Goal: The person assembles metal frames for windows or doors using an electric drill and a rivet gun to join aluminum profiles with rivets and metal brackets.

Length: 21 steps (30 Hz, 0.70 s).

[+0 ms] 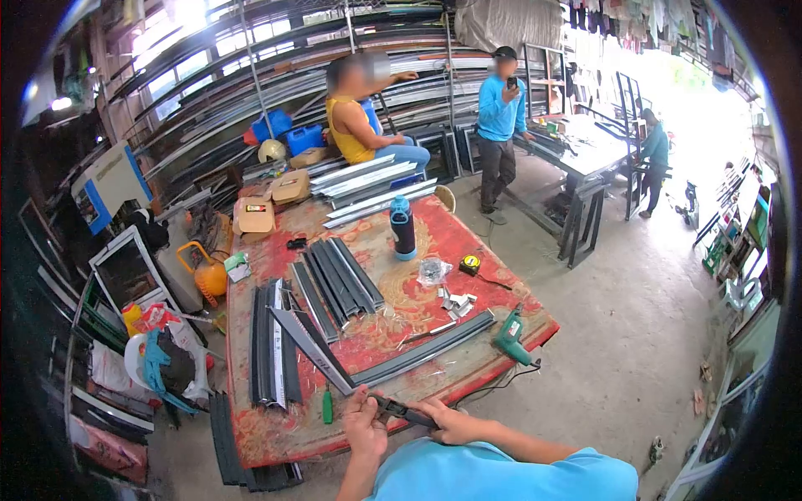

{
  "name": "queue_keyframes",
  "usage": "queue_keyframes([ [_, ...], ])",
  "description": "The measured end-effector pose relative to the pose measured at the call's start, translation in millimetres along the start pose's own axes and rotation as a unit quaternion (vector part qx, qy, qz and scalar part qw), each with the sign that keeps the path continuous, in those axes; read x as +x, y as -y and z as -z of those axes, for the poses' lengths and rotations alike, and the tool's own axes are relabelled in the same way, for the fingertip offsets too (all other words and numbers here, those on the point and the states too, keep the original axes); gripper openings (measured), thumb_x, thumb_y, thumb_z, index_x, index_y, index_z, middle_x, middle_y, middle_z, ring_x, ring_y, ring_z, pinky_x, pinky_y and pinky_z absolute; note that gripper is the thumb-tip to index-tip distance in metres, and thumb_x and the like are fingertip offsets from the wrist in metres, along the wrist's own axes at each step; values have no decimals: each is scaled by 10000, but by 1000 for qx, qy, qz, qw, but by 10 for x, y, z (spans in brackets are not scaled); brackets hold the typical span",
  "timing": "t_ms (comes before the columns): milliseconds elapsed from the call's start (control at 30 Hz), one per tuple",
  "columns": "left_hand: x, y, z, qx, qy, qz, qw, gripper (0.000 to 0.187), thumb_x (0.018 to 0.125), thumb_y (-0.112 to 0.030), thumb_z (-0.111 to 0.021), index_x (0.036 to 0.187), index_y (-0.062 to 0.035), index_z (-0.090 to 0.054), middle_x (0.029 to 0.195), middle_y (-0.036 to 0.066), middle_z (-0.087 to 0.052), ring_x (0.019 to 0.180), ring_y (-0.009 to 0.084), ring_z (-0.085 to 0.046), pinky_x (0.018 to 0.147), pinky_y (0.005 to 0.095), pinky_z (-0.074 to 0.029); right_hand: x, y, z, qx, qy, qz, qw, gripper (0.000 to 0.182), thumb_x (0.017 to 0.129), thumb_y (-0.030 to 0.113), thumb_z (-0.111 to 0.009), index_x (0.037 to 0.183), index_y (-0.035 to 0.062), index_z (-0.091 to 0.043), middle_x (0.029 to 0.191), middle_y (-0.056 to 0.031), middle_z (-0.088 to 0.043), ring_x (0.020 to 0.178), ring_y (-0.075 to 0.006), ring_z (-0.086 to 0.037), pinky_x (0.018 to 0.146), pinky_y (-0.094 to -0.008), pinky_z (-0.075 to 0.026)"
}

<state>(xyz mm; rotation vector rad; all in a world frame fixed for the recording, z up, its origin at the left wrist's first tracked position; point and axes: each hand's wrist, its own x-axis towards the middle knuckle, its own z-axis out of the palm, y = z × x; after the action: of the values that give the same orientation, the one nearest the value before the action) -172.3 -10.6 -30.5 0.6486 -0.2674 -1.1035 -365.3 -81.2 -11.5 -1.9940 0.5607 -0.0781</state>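
My left hand (366, 424) is closed near the table's front edge, its fingertips at one end of a short dark bar-like piece (403, 410). My right hand (452, 422) wraps round the other end; I cannot tell the piece's exact kind. Just beyond my left fingers lies the near end of a long grey metal profile (311, 349), slanting across the table. Another dark profile (424, 347) runs off to the right. A green-handled screwdriver (327, 406) lies left of my left hand. To the right is a green power drill (515, 338) with its cord.
The worn red table (468, 242) bears bundled profiles (338, 280), a dark bottle (403, 230), a tape measure (469, 265) and small metal brackets (456, 304). Beyond it, a person in yellow (351, 125) sits and a person in blue (501, 108) stands. Another person (654, 159) works at the far table.
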Motion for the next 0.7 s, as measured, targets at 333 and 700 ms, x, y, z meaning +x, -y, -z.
queue_keyframes([
  [333,130,153,-8,82,-34,68,994,284,960,-99,-554,1243,-85,-527,1048,108,-660,872,228,-664,804,380,-564,24,-267,-34,96,-76,15,992,572,899,169,-644,1393,25,-395,1168,-211,-586,1076,-296,-583,939,-375,-443],
  [700,-104,266,150,440,-41,244,863,349,995,-223,-530,1213,46,-573,1130,135,-648,990,239,-654,866,357,-534,-27,-500,458,93,-95,-63,989,513,903,188,-619,1341,-6,-436,1147,-273,-595,1075,-384,-590,926,-420,-451],
])
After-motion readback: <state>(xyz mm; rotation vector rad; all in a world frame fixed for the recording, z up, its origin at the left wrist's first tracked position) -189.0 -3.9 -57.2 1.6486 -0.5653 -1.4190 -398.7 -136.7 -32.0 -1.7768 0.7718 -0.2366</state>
